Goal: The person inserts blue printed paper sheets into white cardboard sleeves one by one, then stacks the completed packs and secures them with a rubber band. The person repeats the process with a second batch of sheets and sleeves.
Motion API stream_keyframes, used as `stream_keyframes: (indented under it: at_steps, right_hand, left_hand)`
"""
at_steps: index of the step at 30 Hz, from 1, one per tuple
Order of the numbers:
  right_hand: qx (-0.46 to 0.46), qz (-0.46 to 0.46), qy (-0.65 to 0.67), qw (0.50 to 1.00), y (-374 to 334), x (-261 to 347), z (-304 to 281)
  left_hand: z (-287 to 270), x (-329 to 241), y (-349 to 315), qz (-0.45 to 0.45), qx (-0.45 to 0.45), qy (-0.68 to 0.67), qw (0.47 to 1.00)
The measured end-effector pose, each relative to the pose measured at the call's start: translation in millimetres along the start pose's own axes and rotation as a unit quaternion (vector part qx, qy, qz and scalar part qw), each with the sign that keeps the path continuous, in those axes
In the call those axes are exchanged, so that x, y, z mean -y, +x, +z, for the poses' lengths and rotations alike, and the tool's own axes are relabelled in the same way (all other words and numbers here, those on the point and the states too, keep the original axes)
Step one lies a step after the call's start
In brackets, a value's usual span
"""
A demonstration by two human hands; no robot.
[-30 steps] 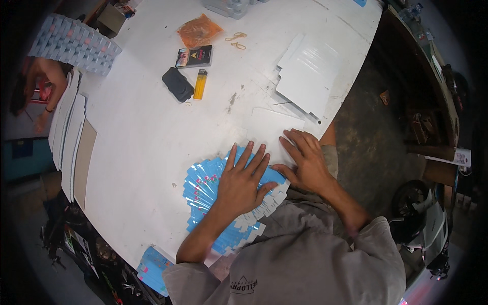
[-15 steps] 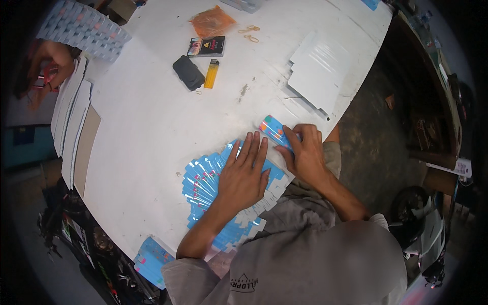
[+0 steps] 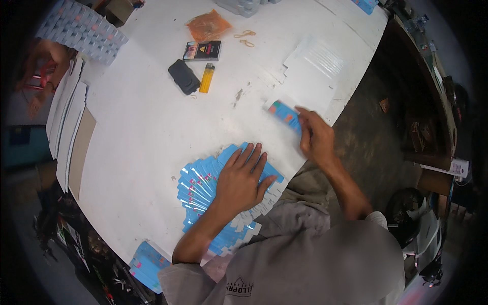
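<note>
A fanned pile of flat blue carton blanks (image 3: 201, 185) lies on the white table (image 3: 147, 132) near its front edge. My left hand (image 3: 243, 178) rests flat on that pile with the fingers spread. Further right, my right hand (image 3: 315, 136) grips one blue carton blank (image 3: 283, 113) by its near end and holds it against the table, next to a stack of white flat sheets (image 3: 316, 71).
A black pouch (image 3: 183, 77), a yellow lighter (image 3: 206, 78), a small dark box (image 3: 202, 50), an orange bag (image 3: 208, 25) and rubber bands (image 3: 246, 38) lie at the back. White sheets (image 3: 66, 122) hang over the left edge. Another person's hand (image 3: 46, 66) is at far left.
My right hand has pulled one blue blank off the pile and carried it up and to the right. My left hand has stayed on the pile.
</note>
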State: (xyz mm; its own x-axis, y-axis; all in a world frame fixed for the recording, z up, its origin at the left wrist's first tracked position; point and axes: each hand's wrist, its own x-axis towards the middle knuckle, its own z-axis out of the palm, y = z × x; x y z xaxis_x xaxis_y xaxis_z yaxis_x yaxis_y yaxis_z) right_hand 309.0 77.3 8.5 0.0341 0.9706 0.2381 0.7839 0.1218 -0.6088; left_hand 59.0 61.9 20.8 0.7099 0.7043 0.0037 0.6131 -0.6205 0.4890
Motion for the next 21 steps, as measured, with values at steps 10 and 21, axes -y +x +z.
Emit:
stream_keyframes:
  at_steps: [10,21]
  right_hand:
    - [0.234,0.059,0.189,0.952,-35.0,49.1,8.7]
    - [-0.008,-0.094,-0.072,0.993,1.5,14.6,7.9]
  left_hand:
    - [-0.4,-9.7,0.4,0.011,0.024,0.100,0.995]
    - [-0.5,-3.6,7.0,0.003,0.021,-0.023,1.000]
